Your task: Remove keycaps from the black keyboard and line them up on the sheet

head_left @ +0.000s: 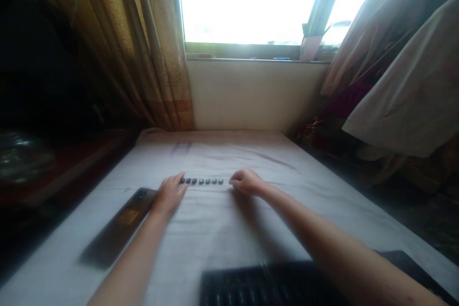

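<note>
A row of several small dark keycaps (202, 181) lies on a white sheet (251, 229) over a bed or table. My left hand (168, 194) rests flat on the sheet, fingers stretched out, fingertips touching the row's left end. My right hand (245, 182) is at the row's right end with its fingers curled in a pinch; whether it holds anything is too small to see. A black keyboard (258, 284) lies near me at the bottom edge, partly under my right forearm.
A long dark flat strip (120, 227) lies on the sheet beside my left wrist. Curtains (150, 43) hang left and right of a bright window (251, 0). Dark furniture stands at left; cloth and clutter (401, 91) fill the right side.
</note>
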{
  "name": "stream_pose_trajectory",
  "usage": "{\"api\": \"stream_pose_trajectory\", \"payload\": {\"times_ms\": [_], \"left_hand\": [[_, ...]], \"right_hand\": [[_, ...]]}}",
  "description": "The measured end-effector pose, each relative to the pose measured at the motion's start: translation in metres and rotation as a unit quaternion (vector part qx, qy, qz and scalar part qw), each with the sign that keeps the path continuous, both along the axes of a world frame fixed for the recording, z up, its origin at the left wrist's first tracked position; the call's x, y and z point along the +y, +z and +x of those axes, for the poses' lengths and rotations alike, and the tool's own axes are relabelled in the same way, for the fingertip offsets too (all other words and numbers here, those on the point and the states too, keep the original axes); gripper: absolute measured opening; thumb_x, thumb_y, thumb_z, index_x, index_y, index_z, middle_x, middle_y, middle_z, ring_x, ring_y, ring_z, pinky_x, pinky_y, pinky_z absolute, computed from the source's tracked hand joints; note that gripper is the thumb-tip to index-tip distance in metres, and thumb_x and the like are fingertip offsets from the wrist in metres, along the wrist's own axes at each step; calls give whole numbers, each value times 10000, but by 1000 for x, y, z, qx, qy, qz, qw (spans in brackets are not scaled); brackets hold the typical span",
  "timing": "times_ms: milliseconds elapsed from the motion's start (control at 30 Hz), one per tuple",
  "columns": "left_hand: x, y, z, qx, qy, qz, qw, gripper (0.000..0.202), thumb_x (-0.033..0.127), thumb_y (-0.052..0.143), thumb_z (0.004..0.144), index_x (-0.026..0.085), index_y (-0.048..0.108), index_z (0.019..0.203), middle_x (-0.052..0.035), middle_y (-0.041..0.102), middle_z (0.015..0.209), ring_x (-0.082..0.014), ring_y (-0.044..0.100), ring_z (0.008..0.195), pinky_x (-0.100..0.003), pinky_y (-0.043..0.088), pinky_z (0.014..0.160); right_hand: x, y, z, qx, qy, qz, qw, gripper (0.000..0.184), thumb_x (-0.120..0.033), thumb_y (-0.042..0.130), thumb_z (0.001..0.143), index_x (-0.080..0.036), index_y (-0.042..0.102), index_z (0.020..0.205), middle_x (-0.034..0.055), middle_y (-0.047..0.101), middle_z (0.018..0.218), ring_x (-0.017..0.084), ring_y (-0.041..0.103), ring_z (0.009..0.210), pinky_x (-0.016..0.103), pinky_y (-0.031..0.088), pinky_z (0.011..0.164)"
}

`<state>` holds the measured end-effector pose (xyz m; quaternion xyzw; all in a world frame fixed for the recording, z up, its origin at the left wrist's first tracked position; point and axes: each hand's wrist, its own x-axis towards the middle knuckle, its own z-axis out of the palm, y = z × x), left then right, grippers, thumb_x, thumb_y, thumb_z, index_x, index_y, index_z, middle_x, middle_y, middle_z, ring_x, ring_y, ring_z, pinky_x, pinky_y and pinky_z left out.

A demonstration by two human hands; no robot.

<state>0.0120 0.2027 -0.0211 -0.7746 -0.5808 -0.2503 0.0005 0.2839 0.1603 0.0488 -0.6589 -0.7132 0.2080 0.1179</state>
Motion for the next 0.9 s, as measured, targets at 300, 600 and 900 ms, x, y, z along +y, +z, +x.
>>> {"api": "stream_pose_trajectory", "payload": {"times_ms": [300, 600, 900], "left_hand": [[2, -2, 0, 7, -2, 29, 1000, 394, 279, 536, 808, 171, 619, 1177, -90, 702, 1135, -242, 630, 1061, -339, 459, 958], [0, 3, 2, 15, -19, 54, 998, 413, 283, 509, 812, 129, 599, 1185, -144, 659, 1182, -285, 602, 1096, -397, 435, 987], [-49, 21, 13, 13, -88, 121, 989, 407, 278, 409, 862, 115, 576, 1195, -150, 634, 1190, -284, 538, 1160, -440, 367, 1051]], "right_hand": [[-139, 24, 24, -55, 202, 138, 968, 403, -58, 491, 815, -282, 681, 1092, 40, 713, 970, 167, 663, 789, 260, 484, 695], [-209, 14, 36, -123, 256, 217, 934, 316, -156, 587, 858, -303, 637, 1133, 59, 637, 1185, 193, 637, 908, 263, 481, 743], [-208, 24, 33, -242, 317, 220, 890, 92, -138, 545, 888, -165, 632, 881, 79, 640, 1030, 165, 586, 711, 273, 443, 557]]}}
